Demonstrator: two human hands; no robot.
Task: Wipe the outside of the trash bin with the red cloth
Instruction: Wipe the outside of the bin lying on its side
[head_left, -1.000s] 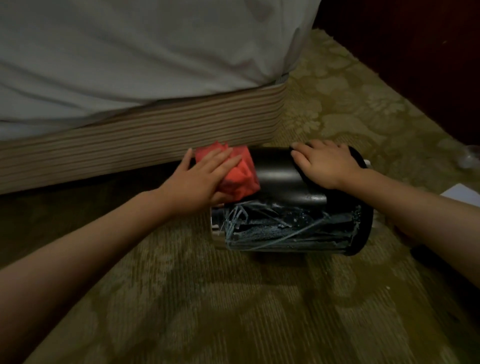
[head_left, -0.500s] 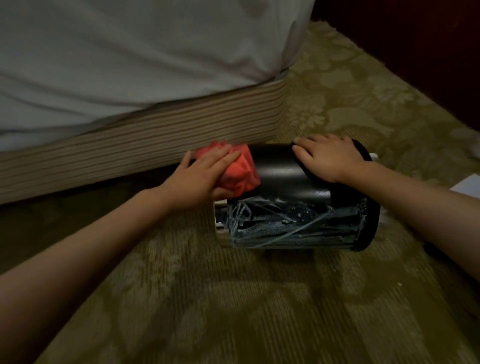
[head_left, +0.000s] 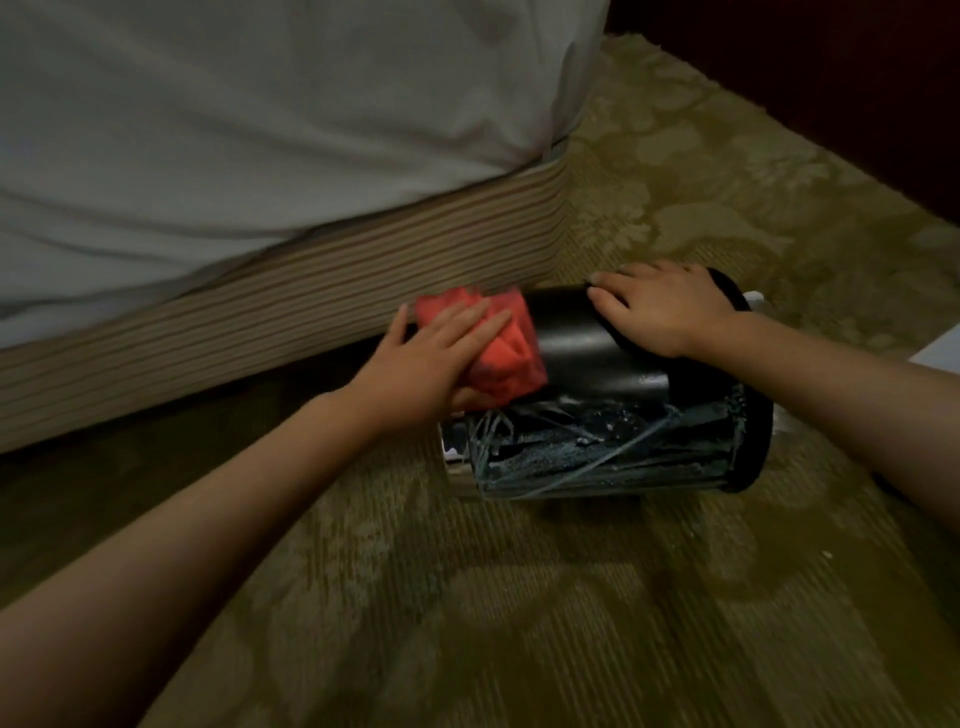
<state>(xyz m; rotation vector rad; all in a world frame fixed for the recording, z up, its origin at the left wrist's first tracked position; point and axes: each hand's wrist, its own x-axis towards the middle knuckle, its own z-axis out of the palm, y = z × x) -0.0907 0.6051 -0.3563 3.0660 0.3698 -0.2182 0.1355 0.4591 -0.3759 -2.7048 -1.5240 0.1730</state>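
Two bare hands lie on the trash bin (head_left: 597, 353), a black cylinder tipped on its side on the olive patterned carpet (head_left: 519, 597), its long axis running from 9 to 3 o'clock. Its flared rim faces 3 o'clock, and its closed end points to 9 o'clock. The near side of the bin wall shows pale streaks and specks.

The left hand (head_left: 431, 358) is released, not clenched. Its fingers lie straight and together on the red cloth (head_left: 511, 353), pressing it flat against the top of the bin at the closed end, with the thumb spread toward 10 o'clock. The cloth is bunched and overhangs that end slightly.

The right hand (head_left: 660, 312) is also released, its fingers spread and following the curve of the bin just inside the rim, with the fingertips pointing to 9 o'clock. A bare black stretch of wall lies between the two hands.

At 10 to 12 o'clock of the bin the striped bed base (head_left: 208, 322) runs close behind it, and its corner stands just beyond the cloth, so room is tight on that side. The white sheet (head_left: 260, 130) hangs over the base. From 4 to 8 o'clock the carpet lies open toward the person. At 1 to 2 o'clock more carpet reaches a dark wall (head_left: 831, 78). At 3 o'clock, a pale flat object (head_left: 940, 353) sits at the frame edge, too cropped to identify.
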